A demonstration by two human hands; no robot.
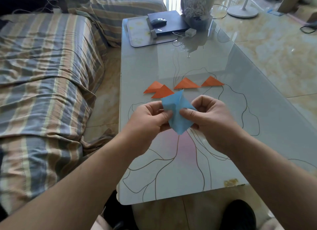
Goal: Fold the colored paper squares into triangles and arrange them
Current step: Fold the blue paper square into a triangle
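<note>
Head view:

- Left hand point(149, 120): raised above the glossy white table with brown line drawing point(223, 126), fingers curled, thumb and forefinger pinching the left edge of a light blue paper square point(178, 114).
- Right hand point(209, 116): level with the left and close beside it, fingers curled inward, thumb and fingertips pinching the right side of the same blue sheet.
- Blue sheet: held between both hands, clear of the table surface, partly bent with one corner pointing up and away from the hands and another corner hanging down below them. The fold is not flat; creases show across its middle.
- Four orange folded paper triangles lie flat on the table just beyond the hands, in a rough row.
- Far-left orange triangle point(154, 87): beyond the left hand, overlapped by the second orange triangle point(163, 92), whose edge sits just beside the blue sheet's raised corner.
- Third orange triangle point(186, 83): beyond the gap between the hands, apart from its neighbours.
- Fourth orange triangle point(212, 81): beyond the right hand, near the third but separate.
- Far end of the table, well beyond the hands: a black flat laptop point(171, 23) with a dark computer mouse point(158, 21) on top.
- Left of the left forearm: a striped fabric sofa cover point(48, 75).
</note>
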